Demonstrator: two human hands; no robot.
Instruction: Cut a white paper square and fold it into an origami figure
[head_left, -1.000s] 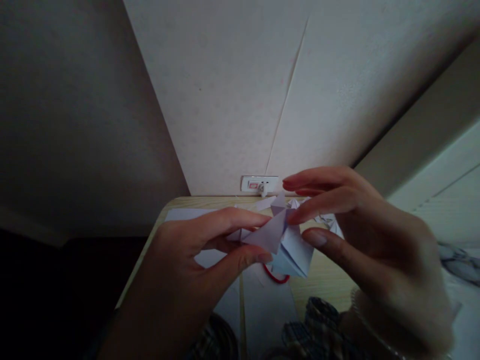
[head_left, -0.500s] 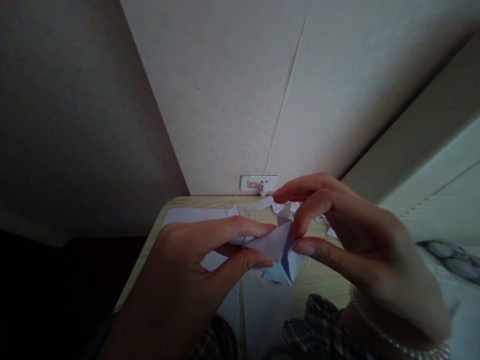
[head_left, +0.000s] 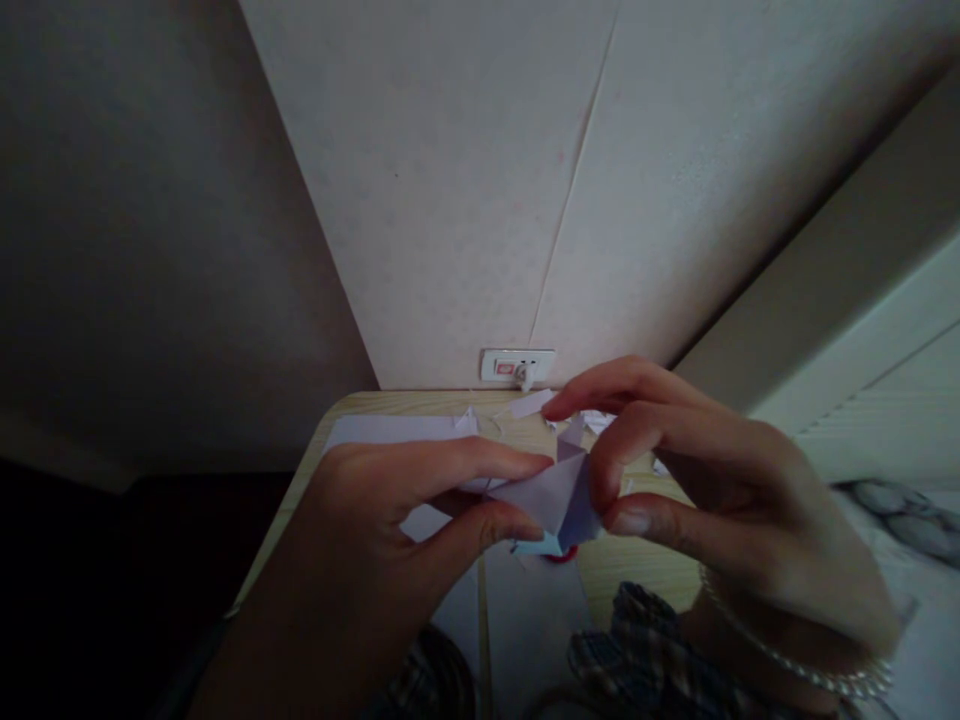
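Above the small wooden table, a folded piece of paper (head_left: 544, 492), pale lilac with pointed flaps, is held between both hands. My left hand (head_left: 420, 510) pinches its left side between thumb and forefinger. On the other side, the thumb and forefinger of my right hand (head_left: 697, 470) are closed on a flap, while another finger stretches out above. Light blue paper (head_left: 538, 545) shows beneath the folded piece; I cannot tell whether it belongs to it. Part of a red curved thing (head_left: 562, 554) peeks out below, mostly hidden.
White paper sheets (head_left: 525, 625) lie on the wooden table (head_left: 637, 570), with paper scraps (head_left: 596, 421) towards the back. A socket with a plug (head_left: 517, 366) sits on the wall just behind. At the right is a patterned cloth (head_left: 907, 520).
My right hand has drawn its flap slightly right and down, spreading the folded paper. The red thing has come into view underneath. My left hand keeps almost the same place.
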